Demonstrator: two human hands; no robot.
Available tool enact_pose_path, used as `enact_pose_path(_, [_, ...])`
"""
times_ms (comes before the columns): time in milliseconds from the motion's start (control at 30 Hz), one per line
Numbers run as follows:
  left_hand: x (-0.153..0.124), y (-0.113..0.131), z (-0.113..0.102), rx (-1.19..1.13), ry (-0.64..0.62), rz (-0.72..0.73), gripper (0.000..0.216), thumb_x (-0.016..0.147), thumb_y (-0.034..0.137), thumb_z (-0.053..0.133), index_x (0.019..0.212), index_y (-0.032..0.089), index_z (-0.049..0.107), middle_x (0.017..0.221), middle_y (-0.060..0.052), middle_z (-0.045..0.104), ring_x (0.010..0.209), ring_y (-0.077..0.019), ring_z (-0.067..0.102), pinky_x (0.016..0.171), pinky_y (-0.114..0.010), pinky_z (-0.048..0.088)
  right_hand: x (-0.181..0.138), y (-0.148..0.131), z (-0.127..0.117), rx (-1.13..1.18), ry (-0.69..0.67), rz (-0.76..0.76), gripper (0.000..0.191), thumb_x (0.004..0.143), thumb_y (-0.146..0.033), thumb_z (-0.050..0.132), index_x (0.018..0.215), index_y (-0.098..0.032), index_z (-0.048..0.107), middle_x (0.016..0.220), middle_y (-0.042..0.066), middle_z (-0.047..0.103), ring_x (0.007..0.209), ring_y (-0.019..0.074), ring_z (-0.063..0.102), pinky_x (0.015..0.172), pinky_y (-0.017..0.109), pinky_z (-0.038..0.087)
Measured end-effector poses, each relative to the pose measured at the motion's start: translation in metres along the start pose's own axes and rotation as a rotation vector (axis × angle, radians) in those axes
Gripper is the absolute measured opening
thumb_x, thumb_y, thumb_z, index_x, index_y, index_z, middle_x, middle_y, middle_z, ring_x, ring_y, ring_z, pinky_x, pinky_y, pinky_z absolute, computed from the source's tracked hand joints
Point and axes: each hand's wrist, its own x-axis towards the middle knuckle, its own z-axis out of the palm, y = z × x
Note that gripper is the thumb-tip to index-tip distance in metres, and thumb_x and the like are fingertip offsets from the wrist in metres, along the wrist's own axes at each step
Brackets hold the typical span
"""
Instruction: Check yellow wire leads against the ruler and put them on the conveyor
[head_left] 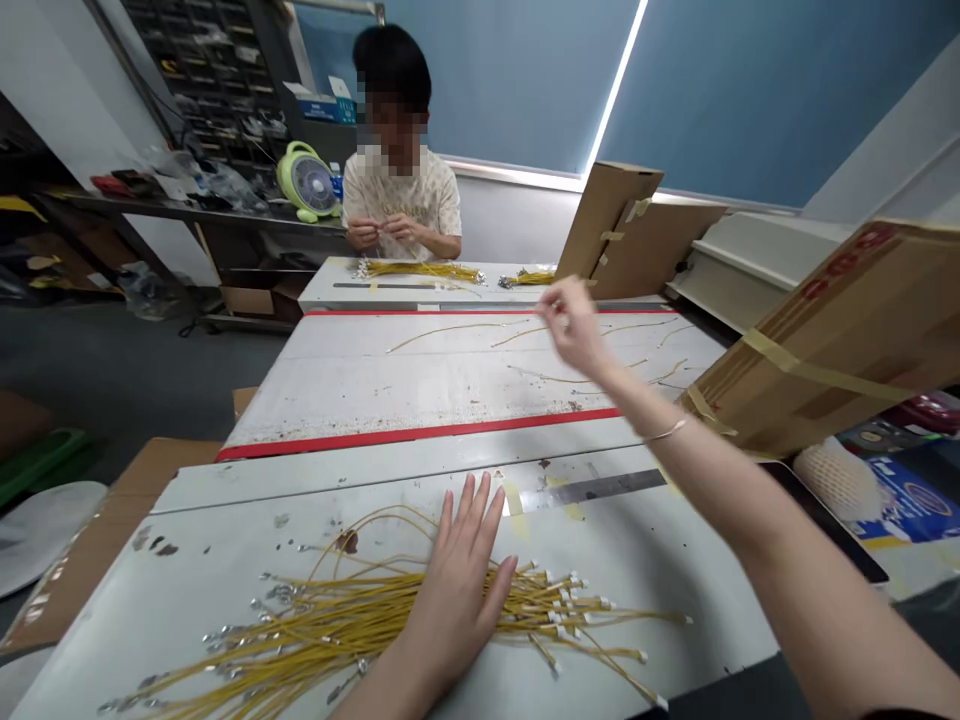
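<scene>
A pile of yellow cables [375,605] lies across the near table, with metal terminals at the left ends and white plugs at the right ends. Flat on top of this pile rests my left hand [461,575], fingers stretched out. My right hand [574,330] reaches far out above the white belt [360,375]. Its fingers are pinched together, and what they hold, if anything, is too small and blurred to make out. Several single yellow cables [442,332] lie loose on the belt near and beyond that hand.
Across the belt sits a co-worker [401,200], both hands together above cable bundles [424,270]. Cardboard boxes [832,340] stand at the right. A steel ruler [600,487] is fixed to the near table. Behind, a green fan [307,182] stands on a bench.
</scene>
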Motion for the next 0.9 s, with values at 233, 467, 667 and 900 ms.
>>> enact_pose_path(233, [-0.004, -0.010, 0.009, 0.020, 0.017, -0.057, 0.063, 0.099, 0.018, 0.040, 0.156, 0.020, 0.014, 0.165, -0.015, 0.015, 0.152, -0.0283, 0.013, 0.111, -0.055, 0.043, -0.065, -0.015, 0.141, 0.075, -0.418, 0.206, 0.011, 0.089, -0.018, 0.054, 0.079, -0.019, 0.052, 0.089, 0.005, 0.061, 0.093, 0.0190, 0.049, 0.086, 0.037, 0.040])
enact_pose_path(467, [-0.004, -0.020, 0.010, -0.010, 0.007, -0.121, 0.058, 0.097, 0.017, 0.044, 0.152, 0.021, 0.028, 0.164, -0.015, 0.014, 0.151, -0.0297, 0.016, 0.111, -0.055, 0.044, -0.061, -0.002, 0.156, -0.006, -0.603, 0.305, 0.014, 0.089, -0.029, 0.062, 0.084, -0.016, 0.062, 0.096, 0.004, 0.061, 0.104, 0.0215, 0.053, 0.092, 0.041, 0.041])
enact_pose_path(667, [0.000, -0.017, -0.001, -0.083, -0.154, -0.099, 0.048, 0.096, 0.019, 0.045, 0.144, 0.016, 0.045, 0.157, -0.016, 0.037, 0.145, -0.0264, 0.035, 0.113, -0.049, 0.044, -0.063, -0.001, 0.152, -0.007, -0.626, 0.345, 0.008, 0.088, -0.024, 0.060, 0.086, -0.017, 0.064, 0.092, 0.005, 0.065, 0.102, 0.0228, 0.054, 0.089, 0.040, 0.038])
enact_pose_path(900, [0.007, -0.009, -0.013, -0.170, -0.281, -0.037, 0.045, 0.093, 0.014, 0.045, 0.138, 0.012, 0.050, 0.147, -0.015, 0.051, 0.136, -0.0226, 0.049, 0.116, -0.045, 0.041, -0.070, -0.002, 0.148, 0.036, -0.523, 0.373, 0.015, 0.084, -0.021, 0.061, 0.099, -0.019, 0.061, 0.092, 0.007, 0.068, 0.102, 0.0265, 0.054, 0.085, 0.041, 0.036])
